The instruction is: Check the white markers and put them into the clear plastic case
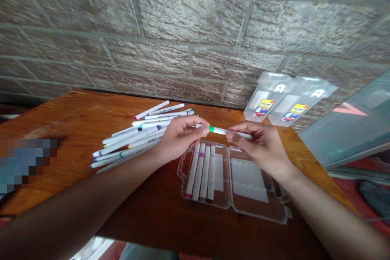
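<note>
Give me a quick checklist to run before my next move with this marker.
1. Marker held: ok; the left hand grips it near the green band, the right hand toward the other end.
2. Case open: ok; both halves lie spread.
3. Room in case: ok; four markers fill only part of its left half.
4. Marker shut tight at both ends: cannot tell; the hands cover parts of it.
5. Loose markers tidy: not ok; they lie unevenly spread.
6. Boxes clear of the hands: ok; they stand by the wall.
</note>
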A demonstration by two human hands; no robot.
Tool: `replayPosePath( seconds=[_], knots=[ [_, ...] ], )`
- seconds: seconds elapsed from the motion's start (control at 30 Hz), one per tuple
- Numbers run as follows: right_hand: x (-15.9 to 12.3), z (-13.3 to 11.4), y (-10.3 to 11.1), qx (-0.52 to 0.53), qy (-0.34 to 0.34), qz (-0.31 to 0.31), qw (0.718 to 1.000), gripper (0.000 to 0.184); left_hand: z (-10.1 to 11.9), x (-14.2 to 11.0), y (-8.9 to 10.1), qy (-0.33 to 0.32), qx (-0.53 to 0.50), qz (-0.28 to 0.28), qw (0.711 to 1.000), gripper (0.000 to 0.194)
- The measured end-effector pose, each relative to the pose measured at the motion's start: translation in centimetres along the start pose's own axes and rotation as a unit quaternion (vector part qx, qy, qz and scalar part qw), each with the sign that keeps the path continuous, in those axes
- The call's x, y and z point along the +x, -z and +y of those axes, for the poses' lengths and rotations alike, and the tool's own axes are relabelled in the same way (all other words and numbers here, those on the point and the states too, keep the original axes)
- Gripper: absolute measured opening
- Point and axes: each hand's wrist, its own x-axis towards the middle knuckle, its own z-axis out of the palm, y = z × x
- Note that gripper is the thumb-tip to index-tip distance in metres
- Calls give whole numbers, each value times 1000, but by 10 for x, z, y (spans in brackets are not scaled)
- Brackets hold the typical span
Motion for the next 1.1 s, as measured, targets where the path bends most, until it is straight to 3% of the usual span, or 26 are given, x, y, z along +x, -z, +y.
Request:
replayPosePath(
  seconds=[0.27, 0.47, 0.7, 1.1],
  knots=[
    [1, 0, 5, 93, -56, -13, 994, 17, 1, 5, 4, -6, -66, 35, 997, 25],
    [1, 5, 7, 141, -60, -25, 988, 15, 2, 6, 3, 17, -126, 68, 990, 25],
    [-1, 4, 10, 224, -59, -60, 971, 19, 1, 6, 5, 26, -142, 67, 987, 24],
    [-1, -1, 10, 280, -88, -67, 954, 24, 0, 7, 5, 23, -153, 64, 986, 22]
  ],
)
